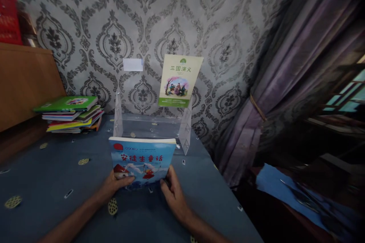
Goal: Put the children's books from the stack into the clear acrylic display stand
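Observation:
Both my hands hold a blue paperback book [144, 161] with red Chinese characters on its cover, tilted up to face me. My left hand [116, 183] grips the lower left corner, thumb across the front. My right hand [173, 193] grips the lower right corner, its thumb at the cover's edge; the fingers behind the book are hidden. Just beyond the book stands a clear acrylic rack [185, 131] on the table. A pale yellow-green book [180, 78] with a picture of seated figures stands upright at the rack's right side.
A stack of books [72, 115] topped by a green one lies at the table's back left, beside a wooden cabinet [25, 79] bearing a red basket [9, 17]. A white label [132, 64] shows above the rack's left side. The blue tablecloth [48, 174] ends at right near a tied curtain [248, 121].

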Available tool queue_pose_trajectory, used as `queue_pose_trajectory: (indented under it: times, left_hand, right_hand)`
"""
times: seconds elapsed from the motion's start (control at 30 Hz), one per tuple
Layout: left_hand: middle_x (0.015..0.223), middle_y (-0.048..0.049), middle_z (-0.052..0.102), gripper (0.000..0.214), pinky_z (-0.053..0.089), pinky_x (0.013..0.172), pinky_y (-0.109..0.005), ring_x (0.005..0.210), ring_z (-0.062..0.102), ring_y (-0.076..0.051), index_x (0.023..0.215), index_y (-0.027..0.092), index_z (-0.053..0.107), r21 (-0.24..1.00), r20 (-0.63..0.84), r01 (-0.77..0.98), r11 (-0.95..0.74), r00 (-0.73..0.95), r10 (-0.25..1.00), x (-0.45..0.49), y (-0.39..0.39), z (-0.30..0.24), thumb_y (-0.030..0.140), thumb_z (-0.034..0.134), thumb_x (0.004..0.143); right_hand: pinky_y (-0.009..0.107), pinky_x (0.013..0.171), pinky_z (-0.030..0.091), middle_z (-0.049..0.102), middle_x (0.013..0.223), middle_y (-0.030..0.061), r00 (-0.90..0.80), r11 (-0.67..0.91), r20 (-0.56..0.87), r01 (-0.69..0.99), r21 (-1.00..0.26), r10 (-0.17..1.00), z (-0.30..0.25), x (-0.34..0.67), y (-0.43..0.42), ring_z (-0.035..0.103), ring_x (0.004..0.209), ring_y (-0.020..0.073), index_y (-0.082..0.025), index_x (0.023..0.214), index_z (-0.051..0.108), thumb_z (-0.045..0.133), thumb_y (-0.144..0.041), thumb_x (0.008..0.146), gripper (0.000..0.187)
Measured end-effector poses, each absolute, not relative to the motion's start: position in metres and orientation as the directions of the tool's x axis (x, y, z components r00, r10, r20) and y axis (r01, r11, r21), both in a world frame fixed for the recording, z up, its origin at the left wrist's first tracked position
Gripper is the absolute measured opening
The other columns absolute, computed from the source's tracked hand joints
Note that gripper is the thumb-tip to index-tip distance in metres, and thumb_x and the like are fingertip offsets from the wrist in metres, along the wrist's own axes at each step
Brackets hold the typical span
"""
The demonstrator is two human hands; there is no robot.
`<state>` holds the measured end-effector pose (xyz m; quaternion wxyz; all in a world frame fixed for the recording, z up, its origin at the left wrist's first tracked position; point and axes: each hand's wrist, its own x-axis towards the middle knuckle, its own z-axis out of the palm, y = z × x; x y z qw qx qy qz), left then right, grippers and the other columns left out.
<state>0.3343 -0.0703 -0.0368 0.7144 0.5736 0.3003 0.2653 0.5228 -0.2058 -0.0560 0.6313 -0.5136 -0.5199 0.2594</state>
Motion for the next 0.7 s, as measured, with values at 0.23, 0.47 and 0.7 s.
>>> queue_pose_trajectory:
  times: [0.23, 0.47, 0.7]
  left_hand:
    - [0.067, -0.0057, 0.074, 0.058, 0.057, 0.084, -0.040, 0.089, 0.074, -0.033, 0.093, 0.018, 0.077, 0.980, -0.162, 0.014, 0.197, 0.631, 0.759, 0.332, -0.073, -0.035, 0.054, 0.092, 0.051]
    - [0.074, -0.0053, 0.076, 0.057, 0.059, 0.080, -0.040, 0.077, 0.074, -0.029, 0.095, 0.017, 0.077, 0.976, -0.124, -0.054, 0.210, 0.658, 0.742, 0.334, -0.074, -0.037, 0.055, 0.091, 0.054]
    - [0.075, -0.0057, 0.077, 0.055, 0.059, 0.077, -0.037, 0.081, 0.075, -0.030, 0.088, 0.018, 0.076, 0.977, -0.106, -0.076, 0.198, 0.634, 0.766, 0.336, -0.074, -0.041, 0.056, 0.091, 0.051]
  right_hand:
    - [0.043, 0.108, 0.045, 0.064, 0.131, 0.0102, 0.346, 0.275, 0.347, 0.239, -0.931, 0.872, -0.069, 0.528, -0.208, 0.058, 0.124, 0.0262, -0.026, 0.136, 0.055, 0.052, -0.046, 0.097, 0.044]
    - [0.041, 0.103, 0.049, 0.069, 0.121, 0.0103, 0.376, 0.271, 0.341, 0.227, -0.935, 0.861, -0.069, 0.528, -0.206, 0.060, 0.119, 0.0270, -0.023, 0.130, 0.060, 0.058, -0.051, 0.093, 0.047]
    - [0.042, 0.103, 0.049, 0.070, 0.120, 0.0098, 0.377, 0.266, 0.346, 0.248, -0.932, 0.859, -0.067, 0.528, -0.207, 0.060, 0.120, 0.0274, -0.024, 0.126, 0.064, 0.057, -0.052, 0.093, 0.044]
